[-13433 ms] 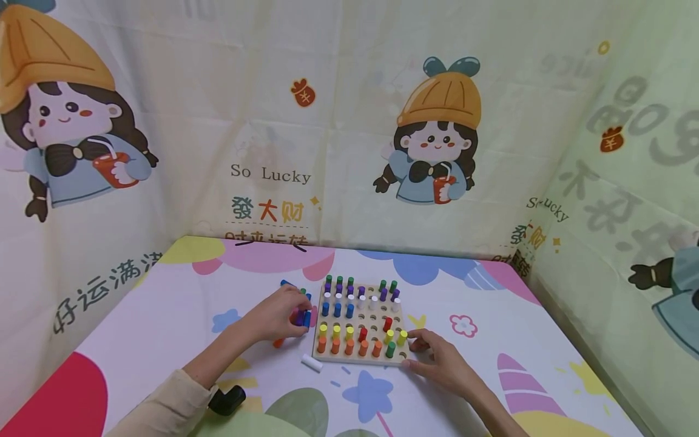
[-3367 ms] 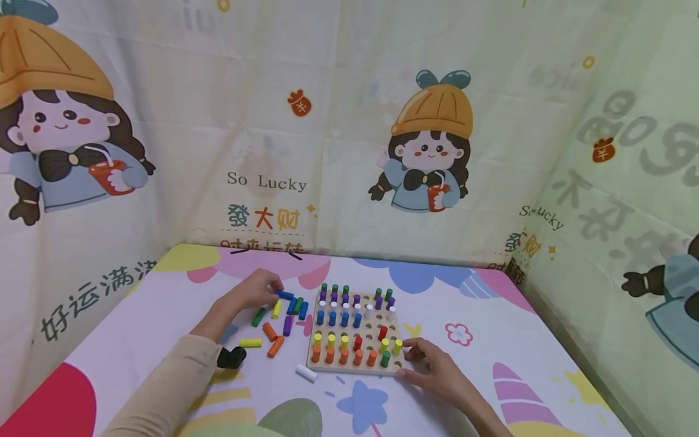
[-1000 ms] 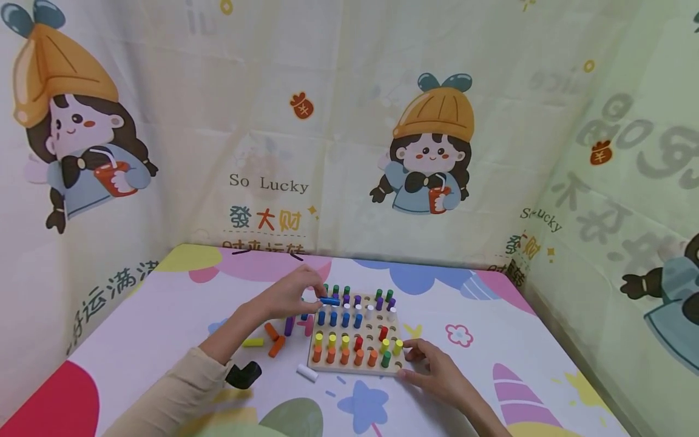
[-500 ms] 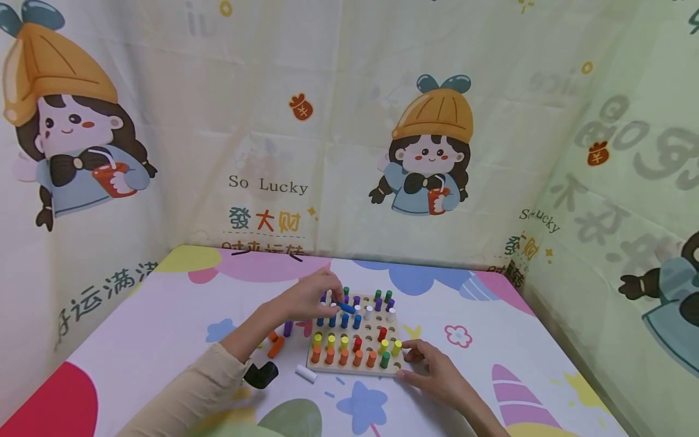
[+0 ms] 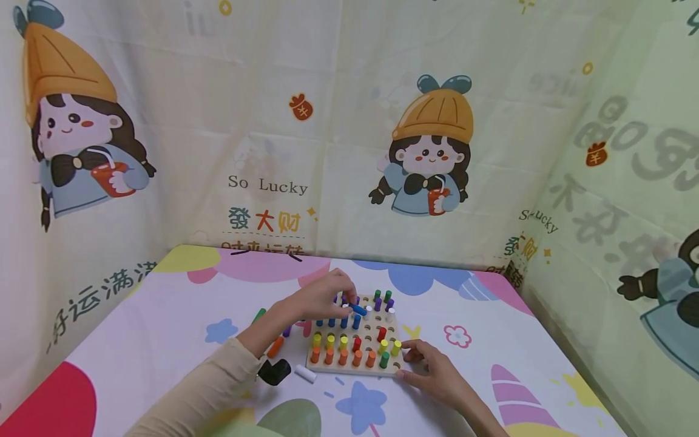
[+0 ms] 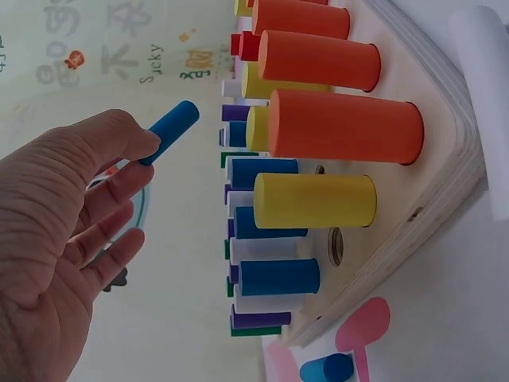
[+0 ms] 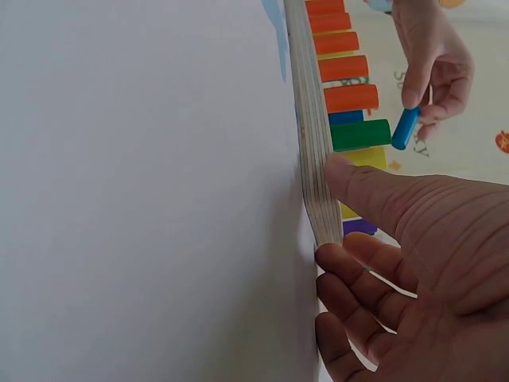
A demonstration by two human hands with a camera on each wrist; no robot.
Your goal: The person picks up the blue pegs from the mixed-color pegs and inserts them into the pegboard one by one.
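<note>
Thumb and fingertips of my left hand [image 5: 322,297] pinch a blue peg [image 5: 358,309] above the wooden pegboard [image 5: 352,369]. In the left wrist view the blue peg [image 6: 173,130] is tilted and clear of the board, its far end free. Rows of coloured pegs stand in the board, among them orange pegs [image 5: 343,357] along the front; several holes show bare. My right hand [image 5: 434,371] holds the board's front right corner, thumb [image 7: 366,187] on one edge and fingers on the other. The left forearm hides part of the loose pegs.
Left of the board lie loose pegs: an orange peg [image 5: 275,347], a green peg [image 5: 259,315] and a purple one. A white peg [image 5: 305,373] lies by the front left corner. A black device [image 5: 275,371] sits at the left wrist. Printed curtains stand behind the table.
My left hand has carried the blue peg from the loose pegs rightward over the board. Since the oldest frame a fourth blue peg stands in its row. My right hand stays at the corner.
</note>
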